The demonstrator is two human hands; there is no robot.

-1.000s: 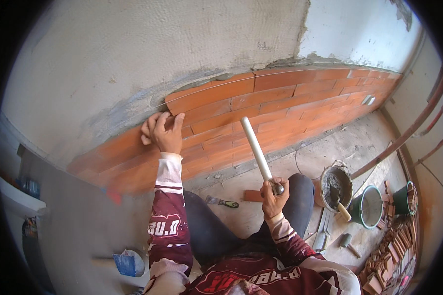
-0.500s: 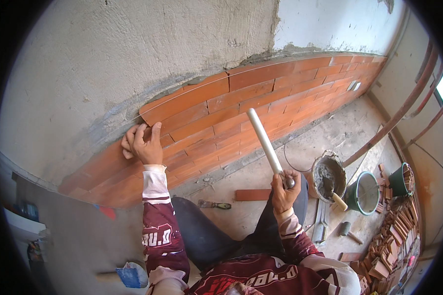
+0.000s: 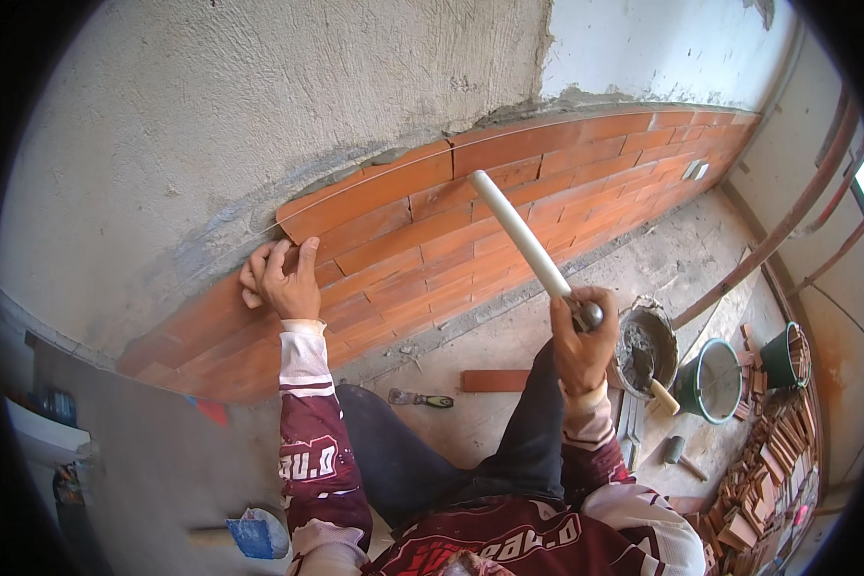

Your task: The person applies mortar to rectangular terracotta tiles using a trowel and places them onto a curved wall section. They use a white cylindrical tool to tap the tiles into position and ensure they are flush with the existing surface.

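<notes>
The right hand [image 3: 586,344] wraps its fingers around one end of a smooth, pale cylindrical rod [image 3: 523,235], whose far end is rounded; a dark, shiny knob [image 3: 591,315] shows beside the grip. The left hand [image 3: 284,280] has its fingers bent, thumb and forefinger at the lower left corner of a flat terracotta tile [image 3: 379,195]; whether they pinch or merely touch it I cannot tell. That tile sits at the left end of the upper course, grey mortar [image 3: 341,173] bulging roughly along its top, a taut pale string [image 3: 403,161] crossing its face.

Above, the wall [image 3: 259,106] is coarse, ridged grey plaster, smoother and white at right. On the dusty concrete floor [image 3: 480,346] lie a putty knife [image 3: 422,398] and a loose oblong tile [image 3: 494,381]. At right stand a mortar-crusted bucket [image 3: 674,338], a green bucket [image 3: 687,386] and a heap of tile pieces [image 3: 754,504].

The right forearm partly hides a flat metal tool [image 3: 630,427]; the lower left is blurred, and black rims crop the corners.
</notes>
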